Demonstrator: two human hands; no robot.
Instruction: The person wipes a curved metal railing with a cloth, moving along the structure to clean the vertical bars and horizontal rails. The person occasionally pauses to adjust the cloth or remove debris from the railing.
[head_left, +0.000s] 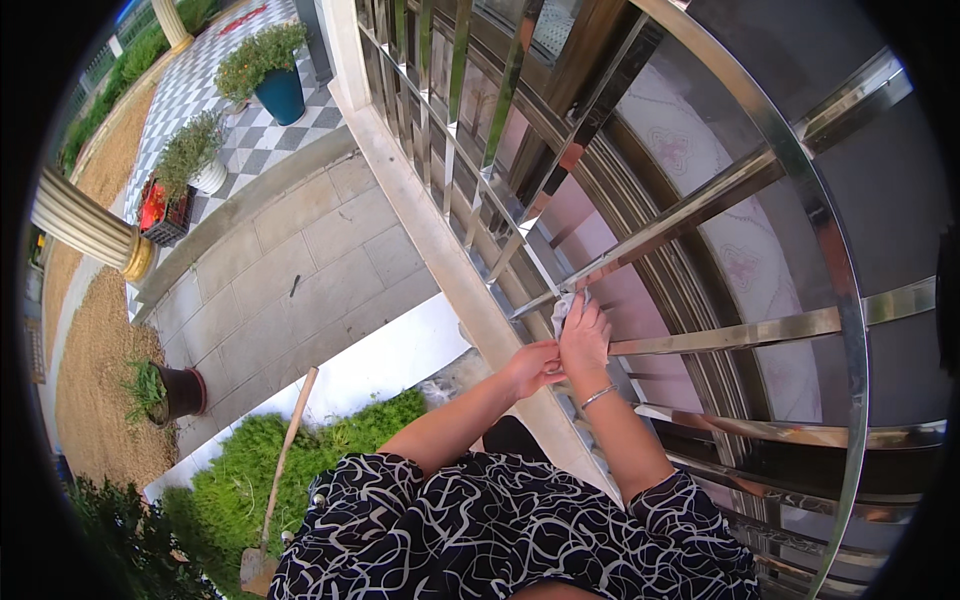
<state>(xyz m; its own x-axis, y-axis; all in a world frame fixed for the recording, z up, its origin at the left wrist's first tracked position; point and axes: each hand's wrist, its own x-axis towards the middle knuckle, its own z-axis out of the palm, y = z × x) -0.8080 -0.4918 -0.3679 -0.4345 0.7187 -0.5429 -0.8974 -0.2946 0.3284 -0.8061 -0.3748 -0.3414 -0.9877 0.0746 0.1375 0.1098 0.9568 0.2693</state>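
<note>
My right hand (586, 339), with a silver bracelet (600, 396) at its wrist, presses a pale crumpled cloth (559, 309) against the polished metal window grille (529, 234). The cloth sits where a long upright bar (660, 211) meets the grille's lower crossbar. Just beside it, my left hand (534, 369) has its fingers bent in close to the right hand and the foot of another bar (712, 336). Whether the left fingers grip that bar or the cloth is hidden. Behind the bars is a framed window with a patterned curtain (742, 262).
A pale stone ledge (420, 225) runs along the grille's foot. To the left, a wooden-handled shovel (289, 450) leans over green plants (240, 465). Farther off stand a dark flowerpot (182, 392), a blue planter (281, 97), a black crate (171, 221) and a fluted column (90, 223).
</note>
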